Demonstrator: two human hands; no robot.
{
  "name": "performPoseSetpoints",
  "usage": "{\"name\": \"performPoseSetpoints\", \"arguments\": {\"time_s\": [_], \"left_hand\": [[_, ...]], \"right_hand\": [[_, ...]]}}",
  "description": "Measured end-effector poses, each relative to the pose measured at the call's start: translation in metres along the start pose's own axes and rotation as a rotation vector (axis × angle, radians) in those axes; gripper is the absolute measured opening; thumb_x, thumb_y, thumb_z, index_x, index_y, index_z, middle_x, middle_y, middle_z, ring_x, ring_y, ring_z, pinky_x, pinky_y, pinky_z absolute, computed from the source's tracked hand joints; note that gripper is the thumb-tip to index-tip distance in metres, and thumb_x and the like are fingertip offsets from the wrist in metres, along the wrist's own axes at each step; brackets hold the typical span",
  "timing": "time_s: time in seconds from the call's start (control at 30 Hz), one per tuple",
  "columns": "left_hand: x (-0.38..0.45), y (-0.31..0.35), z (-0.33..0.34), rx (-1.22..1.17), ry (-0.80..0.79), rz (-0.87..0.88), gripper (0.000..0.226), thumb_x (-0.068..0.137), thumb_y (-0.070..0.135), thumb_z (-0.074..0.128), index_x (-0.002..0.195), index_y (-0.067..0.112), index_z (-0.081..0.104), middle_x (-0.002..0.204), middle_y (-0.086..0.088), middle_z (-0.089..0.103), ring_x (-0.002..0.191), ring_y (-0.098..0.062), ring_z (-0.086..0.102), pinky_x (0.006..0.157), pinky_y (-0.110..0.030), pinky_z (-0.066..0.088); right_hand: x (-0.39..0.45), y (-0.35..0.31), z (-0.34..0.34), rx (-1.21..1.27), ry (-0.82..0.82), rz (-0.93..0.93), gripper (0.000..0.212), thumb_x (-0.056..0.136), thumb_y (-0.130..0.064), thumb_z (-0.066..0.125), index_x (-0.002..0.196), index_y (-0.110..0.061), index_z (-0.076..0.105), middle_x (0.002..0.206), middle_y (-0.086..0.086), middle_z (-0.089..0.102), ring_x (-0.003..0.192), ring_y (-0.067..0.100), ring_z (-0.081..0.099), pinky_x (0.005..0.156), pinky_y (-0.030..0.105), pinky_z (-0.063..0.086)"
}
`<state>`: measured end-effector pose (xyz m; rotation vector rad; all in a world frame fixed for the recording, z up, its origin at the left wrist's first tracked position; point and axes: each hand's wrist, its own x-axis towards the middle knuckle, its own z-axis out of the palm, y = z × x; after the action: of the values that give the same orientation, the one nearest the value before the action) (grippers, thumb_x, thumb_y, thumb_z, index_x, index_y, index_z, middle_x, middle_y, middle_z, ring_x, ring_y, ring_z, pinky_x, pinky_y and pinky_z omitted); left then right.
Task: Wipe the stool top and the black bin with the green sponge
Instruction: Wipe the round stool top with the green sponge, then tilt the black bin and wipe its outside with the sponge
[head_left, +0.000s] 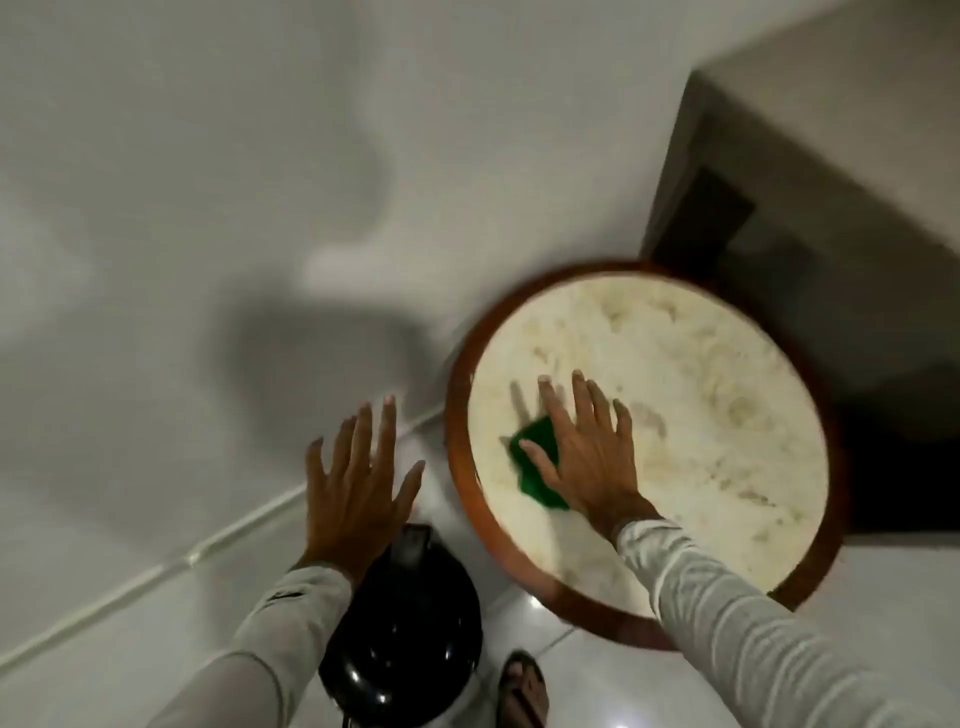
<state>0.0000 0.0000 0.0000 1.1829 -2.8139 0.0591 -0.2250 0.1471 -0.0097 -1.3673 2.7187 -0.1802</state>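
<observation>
A round stool top (691, 395), pale and stained with a brown wooden rim, fills the right middle of the head view. My right hand (587, 447) lies flat on its left part, fingers spread, pressing the green sponge (535, 467) against the surface. The sponge shows only at the thumb side of the palm. A glossy black bin (405, 634) with a domed lid stands on the floor left of the stool. My left hand (358, 483) hovers above the bin, fingers spread, holding nothing.
A white wall (234, 182) rises behind the stool and bin, meeting the white tiled floor (130, 623) along a skirting line. A grey block-like piece of furniture (831, 156) stands behind the stool at the right. A sandalled foot (522, 686) is beside the bin.
</observation>
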Motion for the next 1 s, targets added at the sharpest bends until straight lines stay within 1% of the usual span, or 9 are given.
{"name": "performPoseSetpoints", "arguments": {"time_s": [0.1, 0.23, 0.3, 0.43, 0.63, 0.77, 0.87, 0.93, 1.0], "left_hand": [[-0.018, 0.010, 0.098, -0.005, -0.169, -0.016, 0.078, 0.100, 0.058, 0.046, 0.162, 0.011, 0.040, 0.153, -0.024, 0.059, 0.135, -0.041, 0.064, 0.110, -0.060, 0.049], [-0.034, 0.016, 0.207, 0.030, -0.477, -0.052, 0.073, 0.108, 0.057, 0.039, 0.168, 0.020, 0.023, 0.172, -0.023, 0.031, 0.157, -0.038, 0.037, 0.122, -0.057, 0.034], [-0.040, 0.016, 0.260, 0.106, -0.617, -0.006, 0.063, 0.109, 0.054, 0.036, 0.163, 0.023, 0.030, 0.174, -0.019, 0.020, 0.161, -0.036, 0.026, 0.125, -0.057, 0.029], [-0.060, 0.012, 0.335, 0.118, -0.781, -0.141, 0.055, 0.109, 0.054, 0.035, 0.148, 0.020, 0.052, 0.160, -0.017, 0.041, 0.151, -0.041, 0.039, 0.118, -0.062, 0.035], [-0.137, -0.005, 0.355, -0.135, -0.668, -0.175, 0.054, 0.106, 0.049, 0.038, 0.126, 0.004, 0.062, 0.126, -0.024, 0.059, 0.118, -0.047, 0.057, 0.100, -0.056, 0.046], [-0.203, -0.043, 0.329, -0.286, -0.440, -0.257, 0.047, 0.101, 0.042, 0.045, 0.098, 0.001, 0.067, 0.103, -0.024, 0.065, 0.096, -0.047, 0.062, 0.082, -0.053, 0.051], [-0.246, -0.071, 0.323, -0.379, -0.289, -0.284, 0.040, 0.103, 0.036, 0.050, 0.099, 0.001, 0.066, 0.107, -0.019, 0.064, 0.099, -0.045, 0.060, 0.089, -0.051, 0.050], [-0.270, -0.091, 0.320, -0.432, -0.207, -0.304, 0.036, 0.104, 0.033, 0.050, 0.105, 0.001, 0.067, 0.115, -0.016, 0.063, 0.106, -0.041, 0.058, 0.094, -0.046, 0.048], [-0.295, -0.110, 0.321, -0.467, -0.146, -0.341, 0.034, 0.103, 0.032, 0.049, 0.112, 0.003, 0.067, 0.126, -0.013, 0.062, 0.117, -0.038, 0.056, 0.101, -0.044, 0.047]], "right_hand": [[-0.006, 0.015, 0.077, 0.033, -0.047, 0.066, 0.080, 0.096, -0.070, 0.050, 0.163, -0.031, 0.035, 0.173, 0.020, 0.029, 0.156, 0.042, 0.037, 0.121, 0.059, 0.034], [-0.020, 0.017, 0.144, 0.084, 0.148, 0.122, 0.070, 0.088, -0.058, 0.061, 0.151, -0.032, 0.052, 0.166, 0.017, 0.042, 0.143, 0.042, 0.049, 0.113, 0.055, 0.039], [-0.017, 0.017, 0.170, 0.128, 0.262, 0.174, 0.065, 0.081, -0.053, 0.066, 0.143, -0.031, 0.059, 0.158, 0.015, 0.051, 0.135, 0.042, 0.053, 0.106, 0.053, 0.042], [-0.014, 0.018, 0.211, 0.239, 0.408, 0.212, 0.054, 0.077, -0.044, 0.070, 0.129, -0.029, 0.067, 0.145, 0.016, 0.059, 0.126, 0.043, 0.057, 0.095, 0.047, 0.046], [-0.035, 0.018, 0.220, 0.476, 0.391, 0.184, 0.047, 0.079, -0.019, 0.071, 0.124, -0.008, 0.071, 0.135, 0.030, 0.056, 0.127, 0.040, 0.058, 0.099, 0.051, 0.054], [-0.069, -0.045, 0.199, 0.711, 0.450, -0.036, 0.056, 0.077, -0.001, 0.067, 0.133, 0.006, 0.064, 0.130, 0.041, 0.053, 0.131, 0.041, 0.055, 0.110, 0.021, 0.046], [-0.112, -0.110, 0.217, 0.893, 0.226, -0.094, 0.067, 0.081, -0.008, 0.066, 0.147, -0.008, 0.054, 0.143, 0.031, 0.047, 0.136, 0.028, 0.052, 0.113, 0.021, 0.045], [-0.139, -0.141, 0.251, 0.953, 0.001, -0.079, 0.056, 0.090, -0.017, 0.066, 0.146, -0.017, 0.058, 0.152, 0.014, 0.042, 0.139, 0.024, 0.053, 0.117, 0.023, 0.045], [-0.162, -0.161, 0.297, 0.999, -0.274, -0.045, 0.049, 0.093, -0.011, 0.072, 0.141, -0.017, 0.064, 0.154, 0.009, 0.043, 0.143, 0.021, 0.050, 0.123, 0.026, 0.042]]}}
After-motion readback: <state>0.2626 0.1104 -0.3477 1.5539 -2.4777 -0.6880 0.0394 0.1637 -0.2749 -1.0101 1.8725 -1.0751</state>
